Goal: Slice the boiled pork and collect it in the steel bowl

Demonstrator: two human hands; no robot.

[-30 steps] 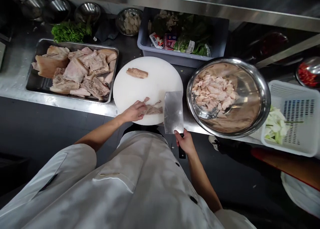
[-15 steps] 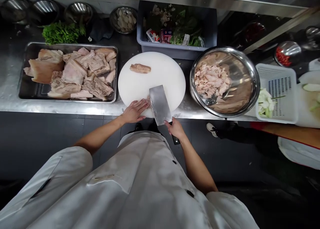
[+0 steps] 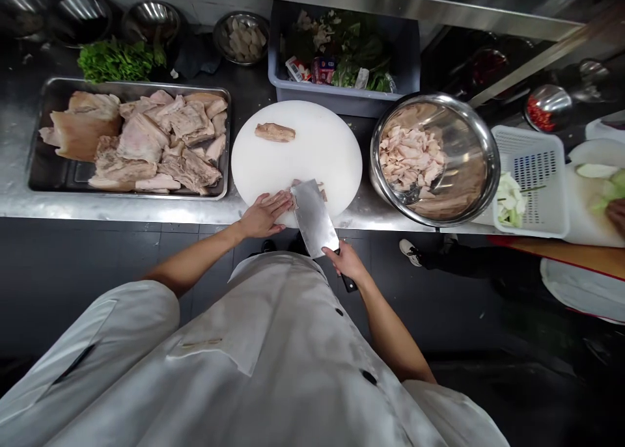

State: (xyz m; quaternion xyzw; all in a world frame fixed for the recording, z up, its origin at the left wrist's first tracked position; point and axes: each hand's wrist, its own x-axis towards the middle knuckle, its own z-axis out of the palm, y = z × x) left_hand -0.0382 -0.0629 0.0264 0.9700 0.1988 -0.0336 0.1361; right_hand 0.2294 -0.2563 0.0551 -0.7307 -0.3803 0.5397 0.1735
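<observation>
My left hand [image 3: 266, 215] lies with its fingers stretched out flat on a piece of cooked meat at the near edge of the round white cutting board [image 3: 312, 144]. Most of that piece is hidden under the fingers. In my right hand [image 3: 347, 263] is the black handle of a cleaver [image 3: 313, 218]. Its broad blade slants over the board's near edge, close to my left fingertips. Small cut meat bits [image 3: 322, 190] show just beyond the blade. Farther back on the board rests one more strip of meat [image 3: 275, 132], apart from both hands.
A metal tray [image 3: 227, 141] of large meat pieces sits left. To the right stand a steel bowl [image 3: 469, 167] of sliced meat and a white basket [image 3: 547, 167]. Behind the board is a grey bin [image 3: 336, 99]. A co-worker's hand [image 3: 616, 214] shows far right.
The cleaver and my right hand have moved slightly toward me, and cut meat bits now show beyond the blade. My left hand stays nearly in place. A co-worker's hand has appeared at far right.
</observation>
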